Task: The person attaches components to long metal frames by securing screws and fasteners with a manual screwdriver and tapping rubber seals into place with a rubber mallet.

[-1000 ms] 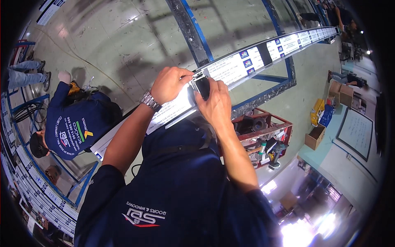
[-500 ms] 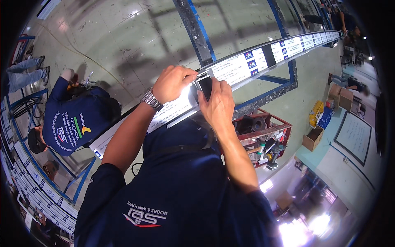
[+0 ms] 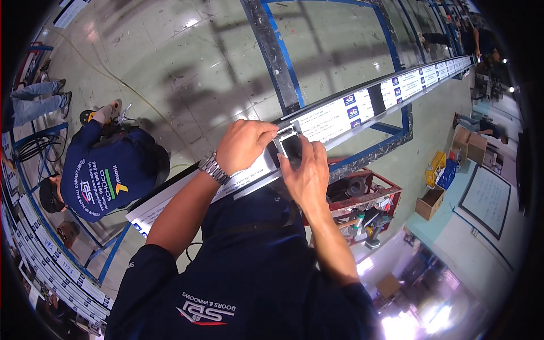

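A long metal profile (image 3: 336, 120) covered in white printed film runs from the lower left to the far right in front of me. Upon it sits a small hollow rectangular piece (image 3: 288, 137) with a bright metal rim and dark sides, tilted somewhat. At its left upper corner, the thumb and forefinger of my left hand (image 3: 241, 148) are pinched together. My right hand (image 3: 306, 174) grips the piece from the right, thumb on the near side and fingers over the far side. My fingers partly cover it. A dark band (image 3: 375, 100) crosses the film further right.
Blue metal stands (image 3: 289, 93) support the profile. A red tool crate (image 3: 374, 195) with a drill and other tools stands beyond my right forearm. At the left a co-worker (image 3: 110, 164) in dark blue crouches. Boxes (image 3: 430, 203) and a whiteboard (image 3: 483, 200) lie to the right.
The view has shifted, so the profile and both hands appear lower and slightly right. Both hands keep hold of the small piece. The co-worker's hand has moved near a yellow tool.
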`<state>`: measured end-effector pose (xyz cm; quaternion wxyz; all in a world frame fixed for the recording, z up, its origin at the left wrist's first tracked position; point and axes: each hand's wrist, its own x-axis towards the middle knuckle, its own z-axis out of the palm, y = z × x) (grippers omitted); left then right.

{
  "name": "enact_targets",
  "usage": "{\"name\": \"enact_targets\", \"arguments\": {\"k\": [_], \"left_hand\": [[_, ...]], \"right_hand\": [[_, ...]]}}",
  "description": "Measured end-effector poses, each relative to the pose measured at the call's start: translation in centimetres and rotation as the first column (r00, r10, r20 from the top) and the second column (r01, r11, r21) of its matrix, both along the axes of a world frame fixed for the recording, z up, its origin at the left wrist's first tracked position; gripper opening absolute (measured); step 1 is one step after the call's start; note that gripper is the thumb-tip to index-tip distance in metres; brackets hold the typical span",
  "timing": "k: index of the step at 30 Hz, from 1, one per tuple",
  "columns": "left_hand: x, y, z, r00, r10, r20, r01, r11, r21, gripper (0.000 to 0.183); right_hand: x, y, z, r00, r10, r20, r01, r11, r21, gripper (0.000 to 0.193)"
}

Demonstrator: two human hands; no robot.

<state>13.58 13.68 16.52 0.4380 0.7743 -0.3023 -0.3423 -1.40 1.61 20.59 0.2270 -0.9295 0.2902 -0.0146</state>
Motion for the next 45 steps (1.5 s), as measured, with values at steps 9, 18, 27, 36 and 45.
{"name": "enact_targets", "arguments": {"k": [9,18,27,36,45], "left_hand": [[0.1,-0.1,-1.3,1.0,0.008,0.018,-0.006,0.997,-0.075,0.023],[-0.1,-0.3,-1.4,1.0,-0.006,0.008,0.007,0.995,-0.095,0.023],[-0.1,-0.6,-1.1,1.0,0.006,-0.025,-0.008,0.998,-0.061,0.022],[-0.1,-0.8,-1.0,1.0,-0.005,-0.022,0.004,0.999,-0.038,0.025],[-1.9,-2.8,-0.6,0.987,0.024,0.156,-0.03,0.999,0.032,0.03]], "right_hand": [[0.0,-0.6,-1.3,0.998,0.032,-0.049,-0.033,0.999,-0.026,0.069],[0.0,-0.8,-1.0,0.997,0.039,-0.072,-0.04,0.999,-0.004,0.073],[-0.8,-0.6,-2.2,1.0,0.021,0.012,-0.021,0.999,-0.046,0.061],[-0.7,-1.0,-1.9,0.998,0.053,-0.024,-0.053,0.999,0.002,0.063],[-3.7,-4.6,-2.5,0.966,-0.158,0.204,0.065,0.915,0.398,0.047]]}}
